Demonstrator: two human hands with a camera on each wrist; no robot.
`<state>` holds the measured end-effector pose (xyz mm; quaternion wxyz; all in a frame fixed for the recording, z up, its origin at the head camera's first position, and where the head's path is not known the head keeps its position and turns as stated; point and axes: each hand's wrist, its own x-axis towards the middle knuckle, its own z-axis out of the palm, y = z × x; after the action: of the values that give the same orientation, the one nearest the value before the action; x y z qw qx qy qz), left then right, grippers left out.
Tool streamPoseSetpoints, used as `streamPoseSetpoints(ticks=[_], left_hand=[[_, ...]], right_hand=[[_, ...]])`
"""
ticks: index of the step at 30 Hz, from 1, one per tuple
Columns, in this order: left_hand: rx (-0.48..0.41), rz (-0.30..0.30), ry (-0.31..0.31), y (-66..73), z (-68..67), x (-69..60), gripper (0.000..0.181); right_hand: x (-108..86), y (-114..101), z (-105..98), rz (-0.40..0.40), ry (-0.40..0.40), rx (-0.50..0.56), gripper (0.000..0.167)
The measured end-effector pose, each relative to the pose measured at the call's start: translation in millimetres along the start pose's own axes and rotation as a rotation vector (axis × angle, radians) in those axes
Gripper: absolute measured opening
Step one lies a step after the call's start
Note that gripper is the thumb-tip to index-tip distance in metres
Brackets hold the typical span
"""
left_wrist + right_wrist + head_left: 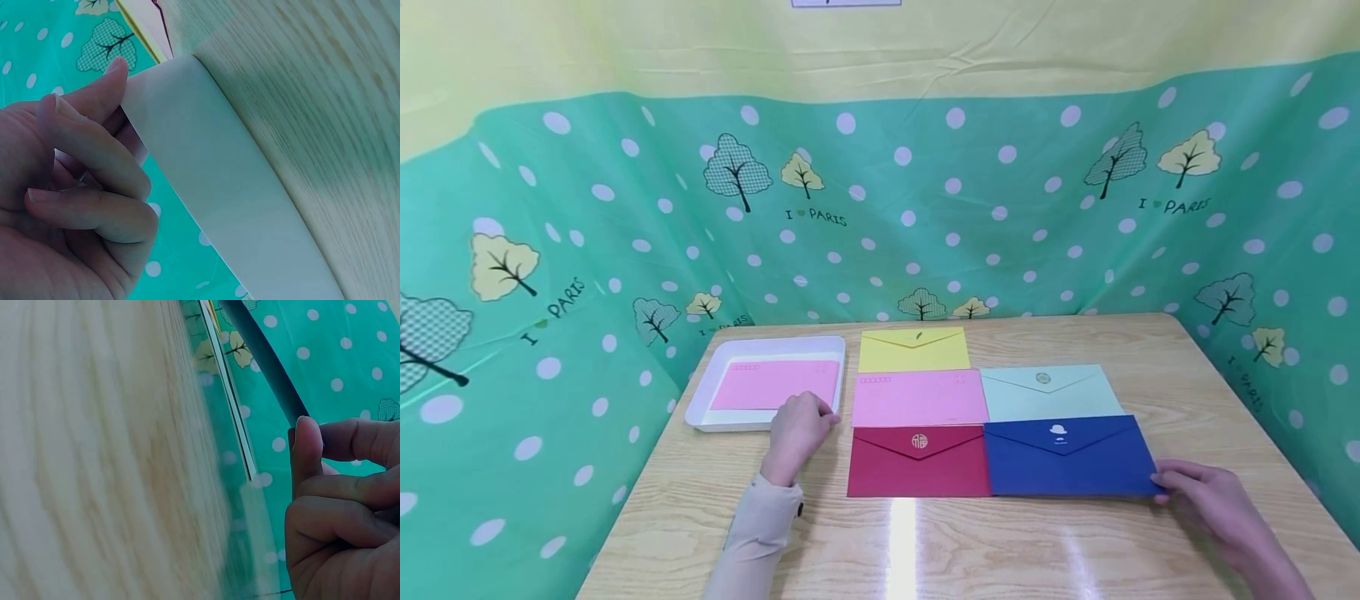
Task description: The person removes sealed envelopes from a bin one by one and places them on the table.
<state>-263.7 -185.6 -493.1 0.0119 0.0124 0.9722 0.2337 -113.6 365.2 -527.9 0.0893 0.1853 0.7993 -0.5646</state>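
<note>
My right hand (1213, 500) pinches the right lower corner of a blue envelope (1067, 471) between thumb and fingers. In the right wrist view the dark envelope (275, 369) bends up slightly from its held corner. My left hand (801, 433) is at the front right corner of a white tray (722, 423), its fingers curled. The left wrist view shows thumb and fingers at the tray rim (194, 150), apparently gripping it; the fingertips behind it are partly hidden. A pink envelope (767, 387) lies in the tray.
Left of the blue envelope lies a red envelope (917, 475). Behind are a pink envelope (917, 404), a pale green envelope (1056, 398) and a yellow envelope (913, 354), laid close together on the wooden table (1000, 554). A patterned green cloth (925, 200) hangs around the table.
</note>
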Motion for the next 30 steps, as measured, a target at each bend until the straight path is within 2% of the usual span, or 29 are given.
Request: streamPoseSetpoints(ticks=[10,17,30], left_hand=[[-0.014,0.004,0.001,-0.6,-1.3,-0.2,0.011],[-0.005,0.005,-0.002,-0.7,-0.9,0.1,0.011],[-0.004,-0.012,-0.015,1.2,-1.6,0.3,0.011]], right_hand=[[1.8,2.6,-7.7,0.023,-0.018,0.0,0.049],[-0.7,5.0,-6.7,0.0,-0.011,0.01,0.044],[4.0,6.0,-8.0,0.012,-0.032,0.038,0.043]])
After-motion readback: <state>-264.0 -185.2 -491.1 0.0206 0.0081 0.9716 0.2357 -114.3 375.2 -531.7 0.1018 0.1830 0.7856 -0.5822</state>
